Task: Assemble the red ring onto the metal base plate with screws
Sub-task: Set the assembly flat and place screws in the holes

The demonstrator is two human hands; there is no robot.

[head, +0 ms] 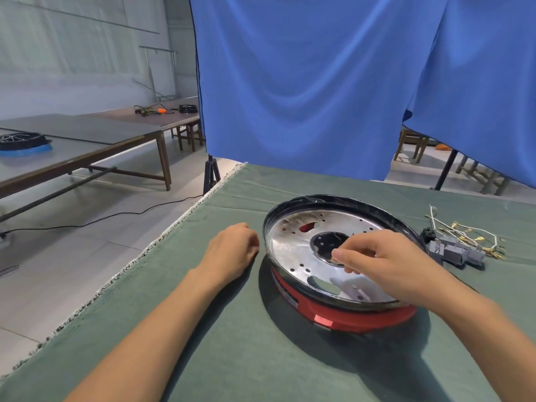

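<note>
A round metal base plate (293, 250) with several small holes and a dark central opening sits inside a black rim on top of the red ring (348, 316), on the green cloth. My right hand (377, 256) hovers over the plate's centre, thumb and fingers pinched together near the opening's edge; whether a screw is between them is too small to tell. My left hand (232, 248) rests on the cloth just left of the rim, fingers curled under, holding nothing visible.
A bundle of wires with yellow terminals (464, 230) and grey connector blocks (455, 252) lies right of the plate. The green cloth's frayed left edge (162, 239) marks the table side. A blue curtain (319, 82) hangs behind; other tables stand at far left.
</note>
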